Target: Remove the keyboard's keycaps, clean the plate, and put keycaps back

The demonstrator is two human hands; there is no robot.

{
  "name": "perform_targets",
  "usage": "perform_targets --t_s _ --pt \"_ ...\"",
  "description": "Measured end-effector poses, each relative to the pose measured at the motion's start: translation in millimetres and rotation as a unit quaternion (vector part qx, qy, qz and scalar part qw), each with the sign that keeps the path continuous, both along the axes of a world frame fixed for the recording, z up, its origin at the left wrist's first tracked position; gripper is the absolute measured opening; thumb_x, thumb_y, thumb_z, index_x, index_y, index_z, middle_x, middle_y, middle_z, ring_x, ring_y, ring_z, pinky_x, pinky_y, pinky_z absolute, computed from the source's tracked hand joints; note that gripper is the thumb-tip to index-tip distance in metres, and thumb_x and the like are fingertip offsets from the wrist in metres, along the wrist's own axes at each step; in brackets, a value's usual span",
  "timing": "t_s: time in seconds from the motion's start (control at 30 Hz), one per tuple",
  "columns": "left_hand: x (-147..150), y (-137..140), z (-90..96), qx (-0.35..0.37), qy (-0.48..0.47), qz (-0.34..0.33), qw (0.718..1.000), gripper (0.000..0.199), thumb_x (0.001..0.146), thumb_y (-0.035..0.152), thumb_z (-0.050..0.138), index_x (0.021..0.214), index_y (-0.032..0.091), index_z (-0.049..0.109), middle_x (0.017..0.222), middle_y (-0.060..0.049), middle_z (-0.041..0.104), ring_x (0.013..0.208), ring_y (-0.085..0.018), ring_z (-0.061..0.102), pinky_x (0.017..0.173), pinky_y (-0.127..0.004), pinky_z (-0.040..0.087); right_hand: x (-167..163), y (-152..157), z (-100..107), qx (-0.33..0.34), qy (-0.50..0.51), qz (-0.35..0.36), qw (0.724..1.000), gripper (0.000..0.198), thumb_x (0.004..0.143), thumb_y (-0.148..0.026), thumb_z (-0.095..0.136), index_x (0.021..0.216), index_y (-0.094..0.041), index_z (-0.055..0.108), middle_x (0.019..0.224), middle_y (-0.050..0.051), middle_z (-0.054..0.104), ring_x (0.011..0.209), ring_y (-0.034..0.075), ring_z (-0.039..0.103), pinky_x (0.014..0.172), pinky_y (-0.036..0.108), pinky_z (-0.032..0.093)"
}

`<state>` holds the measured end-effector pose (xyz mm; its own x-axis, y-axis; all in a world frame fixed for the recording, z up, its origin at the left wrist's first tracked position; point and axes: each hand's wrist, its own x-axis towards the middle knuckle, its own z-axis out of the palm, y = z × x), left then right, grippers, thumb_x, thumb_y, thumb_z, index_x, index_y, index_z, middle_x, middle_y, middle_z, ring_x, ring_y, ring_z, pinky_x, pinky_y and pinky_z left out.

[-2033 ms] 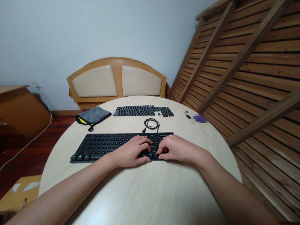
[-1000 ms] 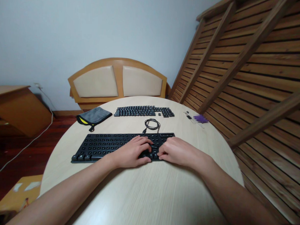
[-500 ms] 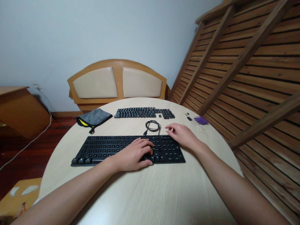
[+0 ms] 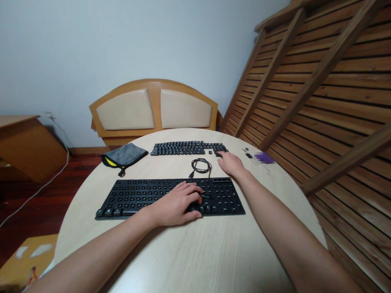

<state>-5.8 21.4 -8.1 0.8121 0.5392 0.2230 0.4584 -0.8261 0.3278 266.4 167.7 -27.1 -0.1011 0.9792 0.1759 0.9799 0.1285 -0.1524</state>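
Observation:
A black keyboard base point(image 4: 134, 195) lies across the table, mostly bare of keycaps, with a few caps along its front row. My left hand point(image 4: 180, 201) rests over its right half, fingers spread and slightly bent, thumb at the front edge. Beyond it, the loose black keycaps point(image 4: 178, 148) are laid out in keyboard order. My right hand point(image 4: 231, 164) reaches to the right end of that layout, with its fingertips at the keycaps there and the thumb apart. One single keycap point(image 4: 210, 152) sits a little away from its neighbours. Whether a cap is between the right fingers is hidden.
A coiled black cable point(image 4: 201, 165) lies behind the keyboard base. At the left is a folded grey cloth point(image 4: 126, 154) with yellow lining. Small tools point(image 4: 249, 155) and a blurred purple item point(image 4: 265, 157) lie near the right edge. A wooden slatted frame point(image 4: 313, 90) leans beside the table.
My right hand has moved forward and slightly left, from the keyboard base's back right corner to the loose keycaps. My left hand stays on the keyboard base. The view has shifted slightly.

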Motion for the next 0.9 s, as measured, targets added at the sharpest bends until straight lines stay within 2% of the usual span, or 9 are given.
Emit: perform_targets --t_s 0.17,0.4,0.53,0.63,0.7,0.77,0.83,0.9 --pt "0 0 -0.6 0.001 0.001 0.000 1.000 0.023 0.093 0.040 0.063 0.105 0.021 0.061 0.133 -0.011 0.058 0.129 -0.030 0.050 0.113 -0.053 0.037 1 -12 3 0.008 -0.011 0.009 1.000 0.032 0.096 -0.026 0.052 0.125 -0.016 0.064 0.121 0.015 0.069 0.108 0.028 0.064 0.090 0.034 0.045" --pt "0 1 0.0 0.001 0.001 -0.001 1.000 0.023 0.093 0.039 0.063 0.105 0.020 0.061 0.133 -0.012 0.059 0.127 -0.030 0.052 0.111 -0.054 0.038 15 -50 19 0.002 -0.029 0.059 0.998 0.018 0.092 -0.026 0.062 0.103 -0.019 0.075 0.112 0.012 0.070 0.107 0.026 0.064 0.088 0.031 0.045" --pt "0 0 1.5 -0.001 0.003 0.000 1.000 0.023 0.093 0.039 0.063 0.105 0.020 0.062 0.133 -0.012 0.058 0.129 -0.031 0.050 0.111 -0.052 0.038 32 -75 22 0.009 -0.016 0.072 0.997 0.020 0.095 -0.031 0.059 0.103 -0.021 0.075 0.111 0.010 0.070 0.106 0.026 0.064 0.083 0.032 0.047" --pt "0 0 2.4 0.000 0.003 0.000 1.000 0.022 0.092 0.038 0.064 0.105 0.020 0.061 0.133 -0.012 0.058 0.127 -0.030 0.052 0.111 -0.052 0.039 45 -90 27 0.020 0.086 0.085 0.992 0.026 0.096 -0.036 0.056 0.108 -0.020 0.073 0.111 0.010 0.072 0.099 0.025 0.066 0.084 0.035 0.048" --pt "-1 0 2.5 0.002 0.006 0.001 1.000 0.022 0.092 0.038 0.064 0.104 0.020 0.061 0.133 -0.011 0.058 0.125 -0.029 0.053 0.111 -0.052 0.039 48 -98 33 -0.012 0.205 0.125 0.971 0.030 0.095 -0.039 0.056 0.109 -0.018 0.072 0.110 0.010 0.073 0.096 0.024 0.066 0.085 0.035 0.049" --pt "-1 0 2.1 0.003 0.008 0.000 1.000 0.022 0.093 0.038 0.063 0.105 0.020 0.061 0.132 -0.011 0.058 0.125 -0.029 0.053 0.111 -0.052 0.039 45 -103 38 -0.074 0.297 0.177 0.936 0.033 0.093 -0.042 0.058 0.109 -0.017 0.072 0.110 0.011 0.073 0.096 0.023 0.067 0.086 0.036 0.049" --pt "-1 1 1.6 0.003 0.007 -0.002 1.000 0.022 0.093 0.038 0.063 0.104 0.020 0.060 0.132 -0.011 0.058 0.125 -0.029 0.053 0.111 -0.052 0.039 39 -107 42 -0.131 0.342 0.210 0.907 0.035 0.091 -0.044 0.061 0.110 -0.016 0.072 0.109 0.011 0.074 0.097 0.023 0.066 0.087 0.036 0.049" --pt "-1 1 1.1 0.003 0.005 -0.002 1.000 0.021 0.093 0.038 0.063 0.105 0.021 0.060 0.132 -0.011 0.058 0.125 -0.029 0.052 0.110 -0.052 0.039 32 -110 43 -0.169 0.356 0.226 0.891 0.036 0.090 -0.044 0.063 0.110 -0.016 0.073 0.106 0.010 0.074 0.095 0.022 0.066 0.087 0.036 0.049"
